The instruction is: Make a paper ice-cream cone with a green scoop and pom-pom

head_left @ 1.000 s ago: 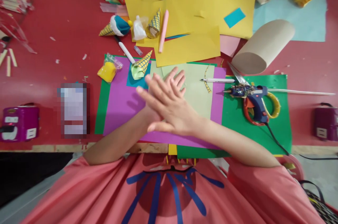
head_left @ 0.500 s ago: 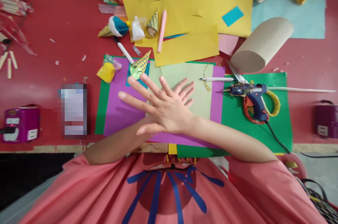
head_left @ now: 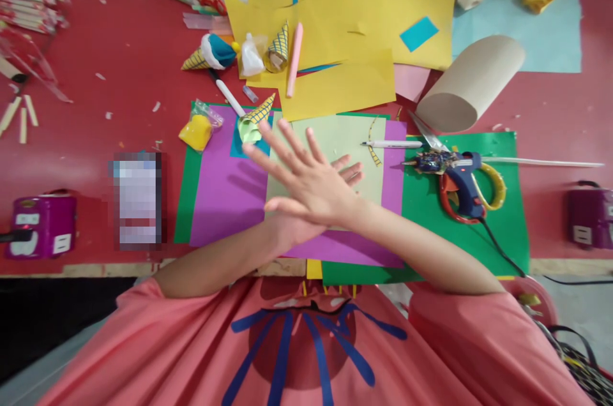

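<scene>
- Head view looks down on my two hands crossed over the pale green sheet (head_left: pixel 357 138), which I take as my landmark.
- My right hand (head_left: pixel 311 186) lies on top, fingers spread and flat, gripping nothing; its fingertips point past the sheet's left edge.
- My left hand (head_left: pixel 330 179) sits under the right one, mostly hidden; only its fingertips show, flat on the pale green sheet, released and empty.
- The pale green sheet rests on a purple sheet (head_left: pixel 225 195), which shows to its left, right and near side.
- A green sheet (head_left: pixel 502 227) lies beneath both and reaches out to the right of the landmark.
- A white pen (head_left: pixel 393 144) lies across the pale green sheet's right edge.
- The blue glue gun (head_left: pixel 462 179) lies well right of the landmark, on the green sheet, over scissors with red and yellow handles (head_left: pixel 495 192).
- A patterned paper cone (head_left: pixel 256 119) lies just off the landmark's far left corner.
- Yellow paper (head_left: pixel 345 83) overlaps the landmark's far edge.
</scene>
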A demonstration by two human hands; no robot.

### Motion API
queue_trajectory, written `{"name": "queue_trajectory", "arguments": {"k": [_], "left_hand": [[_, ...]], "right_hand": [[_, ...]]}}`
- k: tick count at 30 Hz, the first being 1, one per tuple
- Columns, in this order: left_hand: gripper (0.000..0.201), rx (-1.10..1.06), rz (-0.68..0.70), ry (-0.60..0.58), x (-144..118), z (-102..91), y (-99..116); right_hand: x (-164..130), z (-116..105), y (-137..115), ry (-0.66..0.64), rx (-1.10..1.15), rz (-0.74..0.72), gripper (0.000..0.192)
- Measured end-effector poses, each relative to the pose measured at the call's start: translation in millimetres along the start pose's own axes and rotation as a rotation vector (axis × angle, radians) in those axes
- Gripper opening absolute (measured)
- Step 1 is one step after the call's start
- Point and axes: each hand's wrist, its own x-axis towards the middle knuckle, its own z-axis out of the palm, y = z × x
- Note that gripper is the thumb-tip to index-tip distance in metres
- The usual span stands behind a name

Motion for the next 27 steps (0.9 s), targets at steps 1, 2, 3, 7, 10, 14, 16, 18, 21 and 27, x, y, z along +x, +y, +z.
{"name": "queue_trajectory", "arguments": {"k": [1,2,3,7,10,14,16,18,21,27], "left_hand": [[0.057,-0.038,-0.059,-0.064,1,-4.9,6],[0.058,-0.065,-0.118,-0.125,3,-11.2,13],[0.054,-0.119,-0.214,-0.184,4,-17.4,19],[0.044,-0.214,-0.120,0.012,3,-15.5,24],[0.044,-0.238,0.101,0.321,-4,17.3,8],[0.048,-0.376,-0.314,0.243,-10,31.2,0],[0.034,-0.405,-0.510,0.017,-10,12.4,6],[0.030,-0.404,-0.513,-0.023,-7,-11.6,12],[0.028,-0.384,-0.461,-0.101,1,-35.2,17],[0.031,-0.260,-0.391,-0.137,17,-38.3,18]], "right_hand": [[0,0,9,0.017,-0.013,0.050,0.076],[-1,1,17,0.040,-0.026,0.098,0.076],[-4,2,22,0.040,-0.035,0.125,0.076],[-20,9,10,-0.031,-0.011,0.029,0.075],[-21,7,-11,-0.053,0.006,-0.098,0.075],[-9,2,6,-0.016,-0.021,0.031,0.075],[-6,0,29,0.047,-0.015,0.160,0.073],[-9,-4,50,0.152,0.025,0.254,0.070],[-20,-10,63,0.311,0.178,0.266,0.055],[-42,0,53,0.335,0.301,0.156,0.024]]}}
